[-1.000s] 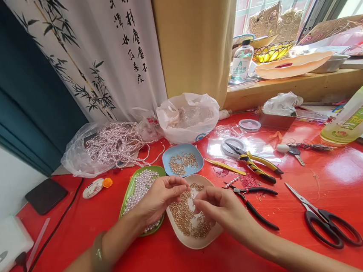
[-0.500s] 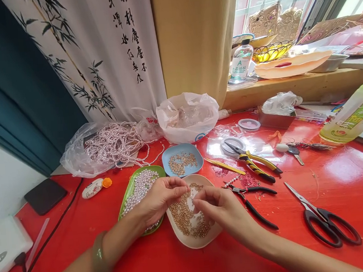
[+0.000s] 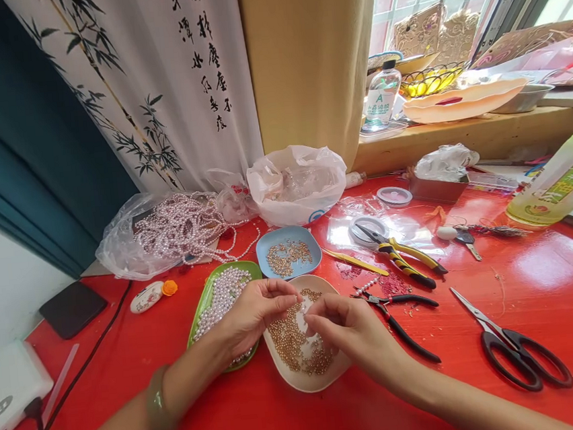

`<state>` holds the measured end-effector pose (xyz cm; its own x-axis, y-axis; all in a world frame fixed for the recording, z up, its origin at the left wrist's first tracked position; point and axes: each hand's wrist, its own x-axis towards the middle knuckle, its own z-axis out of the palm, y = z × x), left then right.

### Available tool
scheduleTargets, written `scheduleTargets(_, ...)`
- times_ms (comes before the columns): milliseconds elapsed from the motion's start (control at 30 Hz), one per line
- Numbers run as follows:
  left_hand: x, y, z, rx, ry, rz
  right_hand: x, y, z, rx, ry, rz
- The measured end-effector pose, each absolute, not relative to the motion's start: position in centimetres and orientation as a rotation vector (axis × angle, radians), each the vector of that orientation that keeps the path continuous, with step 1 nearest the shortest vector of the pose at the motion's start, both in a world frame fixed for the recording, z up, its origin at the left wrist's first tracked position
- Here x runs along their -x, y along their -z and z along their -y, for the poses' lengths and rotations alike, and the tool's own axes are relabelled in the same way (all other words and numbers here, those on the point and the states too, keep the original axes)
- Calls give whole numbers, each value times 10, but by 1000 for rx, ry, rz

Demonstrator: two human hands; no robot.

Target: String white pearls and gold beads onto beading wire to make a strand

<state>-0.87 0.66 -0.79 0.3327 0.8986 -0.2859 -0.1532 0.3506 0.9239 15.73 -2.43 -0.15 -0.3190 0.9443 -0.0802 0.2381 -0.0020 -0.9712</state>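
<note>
My left hand (image 3: 263,312) hovers over the inner edge of the green tray (image 3: 192,329) and the cream tray, thumb and forefinger pinched together. Facing it, my right hand (image 3: 345,321) is also closed in a pinch above the cream tray (image 3: 302,382). Whatever sits between the fingertips is too small to make out. Small gold beads (image 3: 289,346) lie spread in the cream tray below. White pearl beads (image 3: 228,291) fill the green tray, partly hidden by my left hand. Behind stands a blue dish (image 3: 264,239) with more gold beads (image 3: 288,258).
Right of the trays lie yellow tweezers (image 3: 356,261), yellow-black pliers (image 3: 405,261), red-black pliers (image 3: 400,319) and scissors (image 3: 515,348). Strings of pearls (image 3: 181,225) and a white plastic bag (image 3: 296,183) stand at the back. A bottle (image 3: 557,182) is at the far right; a cable (image 3: 84,356) runs left.
Both hands keep practically the same pinched pose over the cream tray. The whole view has shifted very slightly.
</note>
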Motion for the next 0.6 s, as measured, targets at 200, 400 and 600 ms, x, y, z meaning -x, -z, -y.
scheduleTargets(200, 8, 6, -6, -938, -849, -985, -158, 0, 25, 1233, -1374, 1617)
scheduleTargets(400, 7, 6, -6, -928, -854, -993, -158, 1, 25, 1216, -1369, 1619)
scheduleTargets(600, 8, 7, -6, -930, -861, -986, -158, 0, 25, 1230, -1371, 1624)
